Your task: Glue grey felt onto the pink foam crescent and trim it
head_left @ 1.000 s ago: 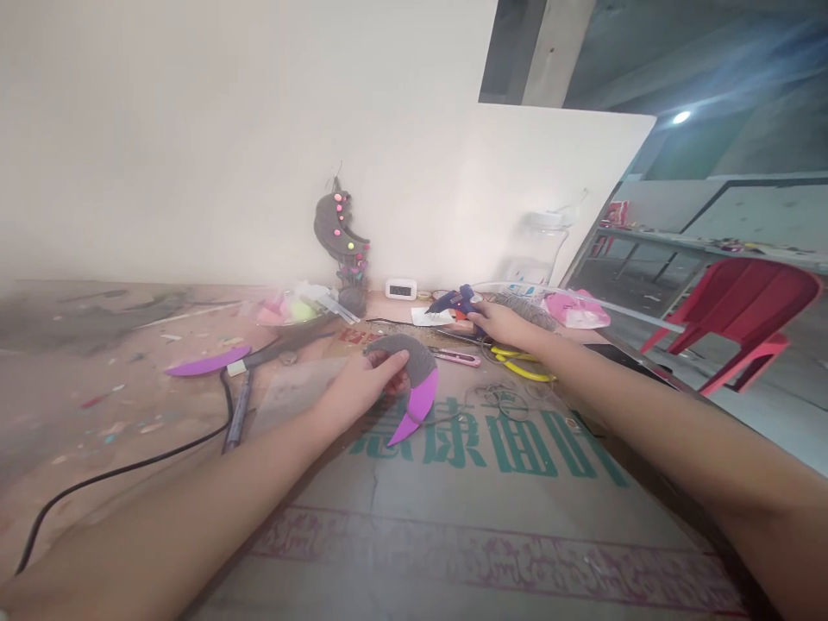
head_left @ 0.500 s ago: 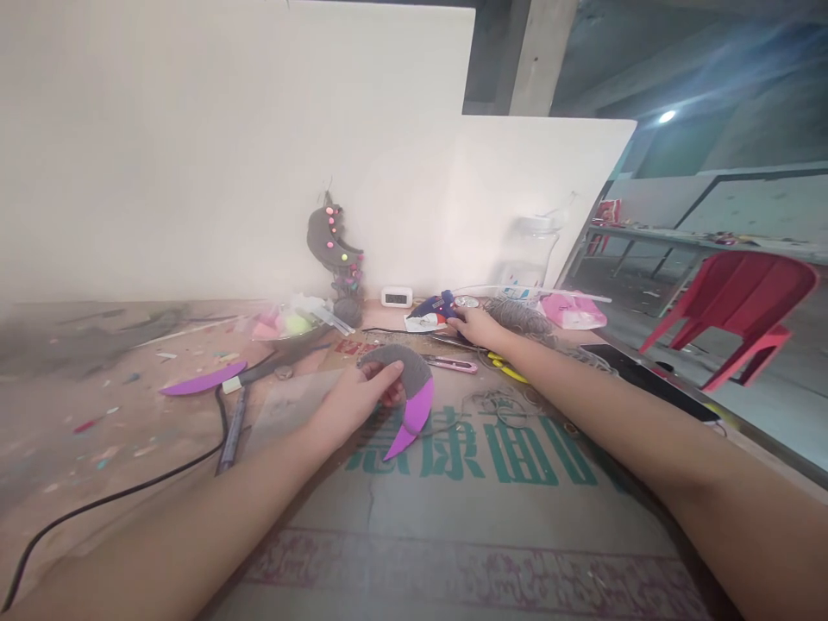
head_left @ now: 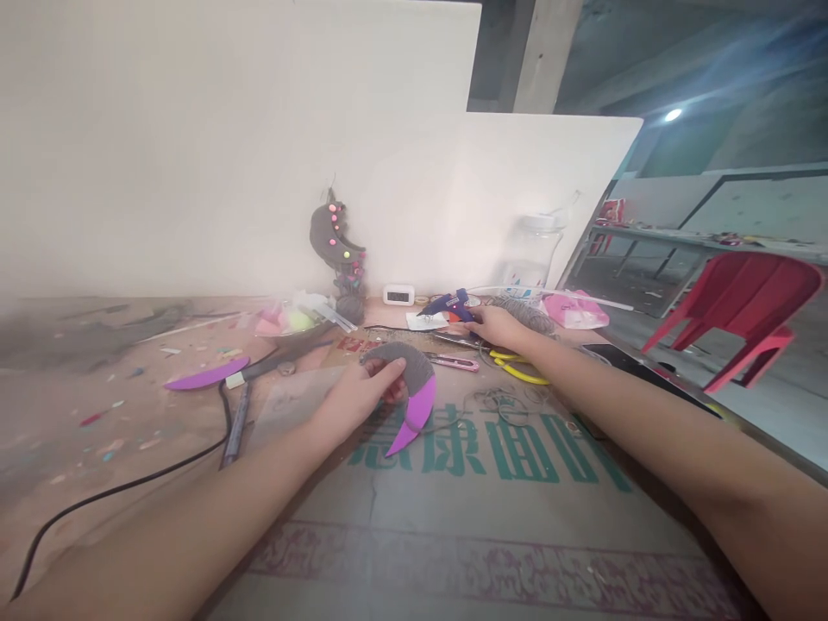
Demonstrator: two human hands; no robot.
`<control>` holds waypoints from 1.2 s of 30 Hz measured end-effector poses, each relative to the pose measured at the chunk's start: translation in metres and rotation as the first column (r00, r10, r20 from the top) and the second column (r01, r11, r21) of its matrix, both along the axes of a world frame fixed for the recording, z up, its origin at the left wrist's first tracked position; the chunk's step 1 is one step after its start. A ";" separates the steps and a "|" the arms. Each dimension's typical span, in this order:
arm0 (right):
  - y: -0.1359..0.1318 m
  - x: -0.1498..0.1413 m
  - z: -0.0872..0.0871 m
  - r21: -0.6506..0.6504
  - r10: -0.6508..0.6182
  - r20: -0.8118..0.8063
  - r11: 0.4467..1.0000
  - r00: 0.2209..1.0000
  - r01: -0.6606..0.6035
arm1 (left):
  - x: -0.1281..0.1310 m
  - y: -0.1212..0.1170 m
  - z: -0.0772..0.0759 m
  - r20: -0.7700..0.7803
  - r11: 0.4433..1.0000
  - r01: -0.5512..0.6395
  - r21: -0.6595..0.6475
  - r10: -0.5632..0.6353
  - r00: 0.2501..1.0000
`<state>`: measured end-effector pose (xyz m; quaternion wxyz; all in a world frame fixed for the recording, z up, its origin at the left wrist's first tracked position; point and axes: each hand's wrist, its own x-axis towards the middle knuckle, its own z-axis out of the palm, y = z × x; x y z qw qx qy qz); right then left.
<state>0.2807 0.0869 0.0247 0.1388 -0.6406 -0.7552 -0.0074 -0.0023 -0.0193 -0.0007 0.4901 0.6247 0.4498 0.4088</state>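
Note:
Pinched between the thumb and fingers of my left hand point(head_left: 354, 395) is a purple crescent point(head_left: 422, 404), its upper part wound with grey yarn. A strand of yarn point(head_left: 501, 405) trails from the crescent to loose loops on its right. At the back of the table, my right hand point(head_left: 499, 328) has its fingers closed around the handle of a blue hot glue gun point(head_left: 451, 302). The nozzle points left, above a small white piece of paper point(head_left: 425, 322). Just in front of that hand lie yellow-handled scissors point(head_left: 521, 369) and a pink utility knife point(head_left: 454, 363).
A yarn-covered crescent with coloured beads point(head_left: 329, 237) hangs against the white board. A white digital clock point(head_left: 398, 295), a clear plastic jar point(head_left: 534, 250) and a pink bag point(head_left: 574, 309) stand at the back. Another purple piece point(head_left: 207, 374) lies left, near a black cable point(head_left: 122, 481).
The glue gun has shifted right and been lifted slightly, with my right hand on its handle and its glue stick moving along. My left hand keeps its hold on the crescent.

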 end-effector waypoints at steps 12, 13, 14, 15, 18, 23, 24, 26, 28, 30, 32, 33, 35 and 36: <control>-0.029 0.009 0.006 0.040 -0.021 -0.016 0.999 1.000 0.022 | -0.001 0.002 -0.002 -0.034 1.000 -0.008 0.010 0.008 0.999; -0.035 0.009 0.008 0.057 -0.010 -0.024 0.998 1.000 0.012 | -0.001 0.003 -0.003 -0.028 1.000 -0.008 0.012 0.009 1.000; -0.043 0.008 0.009 0.074 0.001 -0.033 0.997 0.999 0.001 | -0.001 0.003 -0.003 -0.021 1.000 -0.007 0.014 0.008 1.000; -0.051 0.006 0.011 0.096 0.018 -0.047 0.995 0.999 -0.013 | -0.001 0.003 -0.003 -0.013 1.000 -0.007 0.015 0.008 1.000; -0.083 -0.009 0.016 0.231 0.138 -0.144 0.968 0.980 -0.102 | -0.001 0.002 -0.001 -0.001 1.000 -0.010 0.020 0.010 1.000; -0.140 -0.056 0.014 0.078 0.310 -0.315 0.950 0.897 -0.302 | -0.002 0.000 0.005 -0.042 0.998 -0.026 0.057 0.029 0.999; -0.148 -0.064 0.011 -0.006 0.338 -0.318 0.934 0.886 -0.358 | -0.002 0.000 0.005 -0.039 0.997 -0.037 0.069 0.040 0.998; -0.160 -0.076 0.005 -0.084 0.414 -0.329 0.882 0.849 -0.463 | -0.002 0.000 0.005 -0.030 0.995 -0.050 0.085 0.053 0.998; -0.165 -0.080 -0.002 -0.075 0.480 -0.323 0.846 0.816 -0.528 | -0.002 0.001 0.004 -0.006 0.995 -0.053 0.086 0.053 0.999; -0.165 -0.079 -0.008 -0.051 0.501 -0.305 0.841 0.810 -0.539 | -0.001 0.002 0.001 0.025 0.996 -0.054 0.076 0.052 0.998; -0.163 -0.076 -0.012 -0.057 0.490 -0.291 0.849 0.822 -0.526 | -0.001 0.002 0.000 0.035 0.995 -0.061 0.078 0.059 0.998; -0.162 -0.075 -0.013 -0.060 0.485 -0.288 0.852 0.826 -0.521 | -0.001 0.002 -0.001 0.026 0.995 -0.064 0.081 0.062 0.998; -0.160 -0.072 -0.013 -0.046 0.494 -0.289 0.848 0.820 -0.528 | -0.001 0.002 -0.001 0.004 0.994 -0.067 0.092 0.067 0.998; -0.160 -0.072 -0.013 -0.029 0.505 -0.295 0.844 0.811 -0.536 | -0.002 0.001 0.000 -0.004 0.993 -0.068 0.094 0.069 0.998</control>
